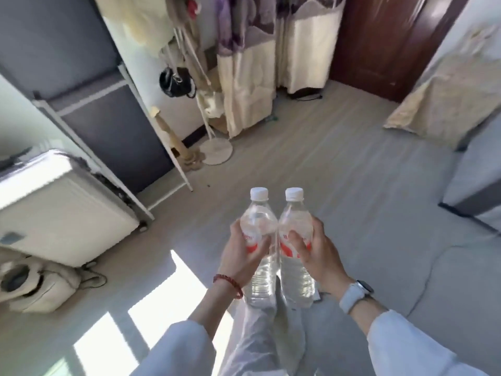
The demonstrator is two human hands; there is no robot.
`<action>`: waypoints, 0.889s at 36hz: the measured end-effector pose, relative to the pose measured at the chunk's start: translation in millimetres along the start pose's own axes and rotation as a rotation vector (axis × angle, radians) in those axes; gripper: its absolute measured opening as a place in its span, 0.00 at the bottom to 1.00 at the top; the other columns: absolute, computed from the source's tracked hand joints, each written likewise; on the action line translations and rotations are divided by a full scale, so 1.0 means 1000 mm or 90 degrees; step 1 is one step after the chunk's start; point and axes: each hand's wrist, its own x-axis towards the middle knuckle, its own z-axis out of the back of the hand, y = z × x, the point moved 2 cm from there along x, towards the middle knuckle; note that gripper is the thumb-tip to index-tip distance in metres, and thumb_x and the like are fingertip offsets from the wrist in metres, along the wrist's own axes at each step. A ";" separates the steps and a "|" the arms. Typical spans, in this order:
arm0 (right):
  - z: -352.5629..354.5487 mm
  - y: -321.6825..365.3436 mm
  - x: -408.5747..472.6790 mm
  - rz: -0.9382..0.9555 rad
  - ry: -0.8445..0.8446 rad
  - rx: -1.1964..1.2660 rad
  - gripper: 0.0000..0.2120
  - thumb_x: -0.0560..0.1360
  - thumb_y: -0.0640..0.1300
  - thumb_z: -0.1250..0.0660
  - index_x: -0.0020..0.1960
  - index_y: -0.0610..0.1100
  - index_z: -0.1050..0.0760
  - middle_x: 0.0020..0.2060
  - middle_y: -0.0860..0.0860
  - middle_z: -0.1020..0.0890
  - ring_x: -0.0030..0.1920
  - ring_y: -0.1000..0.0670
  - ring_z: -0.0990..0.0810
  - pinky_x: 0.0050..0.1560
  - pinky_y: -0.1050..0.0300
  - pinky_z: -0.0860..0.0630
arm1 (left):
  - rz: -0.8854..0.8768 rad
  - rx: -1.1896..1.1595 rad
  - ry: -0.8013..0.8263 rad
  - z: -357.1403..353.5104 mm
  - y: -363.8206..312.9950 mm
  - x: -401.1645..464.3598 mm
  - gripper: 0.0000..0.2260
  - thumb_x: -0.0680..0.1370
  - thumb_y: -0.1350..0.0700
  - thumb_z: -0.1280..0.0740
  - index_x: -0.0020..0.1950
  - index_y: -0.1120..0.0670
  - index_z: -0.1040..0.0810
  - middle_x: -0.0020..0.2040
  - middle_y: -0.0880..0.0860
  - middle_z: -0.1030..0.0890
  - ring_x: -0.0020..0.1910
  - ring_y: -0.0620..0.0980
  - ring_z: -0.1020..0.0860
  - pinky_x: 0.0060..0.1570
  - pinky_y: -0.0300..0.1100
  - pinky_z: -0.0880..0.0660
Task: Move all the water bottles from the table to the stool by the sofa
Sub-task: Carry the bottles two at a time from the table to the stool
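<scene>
Left hand (245,253) wraps one bottle (257,240), right hand (315,251) grips the other bottle (295,240), both upright, touching side by side, carried over the floor (339,164). Sofa (447,267) sits right; no stool showing. Risk, I'd say: bottles knock together or a smooth wall slips through a one-handed grip mid-walk

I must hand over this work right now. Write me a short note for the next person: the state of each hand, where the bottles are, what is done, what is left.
Left hand: grips the left bottle around its red label.
Right hand: grips the right bottle the same way.
Both bottles are capped, upright, side by side, carried above the floor.
Done: two bottles are picked up.
Left: set both on the stool by the sofa. Neither stool nor table is in view, so check the table for more bottles.
</scene>
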 end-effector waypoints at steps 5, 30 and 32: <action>0.052 -0.034 0.101 -0.058 -0.081 -0.004 0.34 0.69 0.67 0.45 0.68 0.50 0.44 0.54 0.49 0.20 0.51 0.44 0.21 0.48 0.54 0.28 | -0.052 0.022 0.091 -0.052 -0.044 0.121 0.25 0.71 0.41 0.34 0.60 0.52 0.37 0.50 0.49 0.22 0.46 0.48 0.21 0.43 0.43 0.25; 0.384 -0.194 0.452 -0.313 -0.359 0.021 0.27 0.74 0.58 0.40 0.66 0.48 0.44 0.42 0.51 0.22 0.44 0.45 0.23 0.44 0.54 0.31 | -0.236 0.095 0.373 -0.375 -0.344 0.547 0.28 0.65 0.37 0.33 0.57 0.47 0.39 0.47 0.52 0.21 0.45 0.51 0.21 0.46 0.48 0.24; 0.420 -0.213 0.486 -0.303 -0.365 0.019 0.28 0.74 0.57 0.39 0.67 0.48 0.45 0.44 0.48 0.20 0.44 0.44 0.22 0.43 0.55 0.32 | -0.228 0.090 0.371 -0.408 -0.373 0.580 0.28 0.68 0.40 0.30 0.60 0.48 0.39 0.47 0.50 0.20 0.46 0.51 0.21 0.48 0.48 0.23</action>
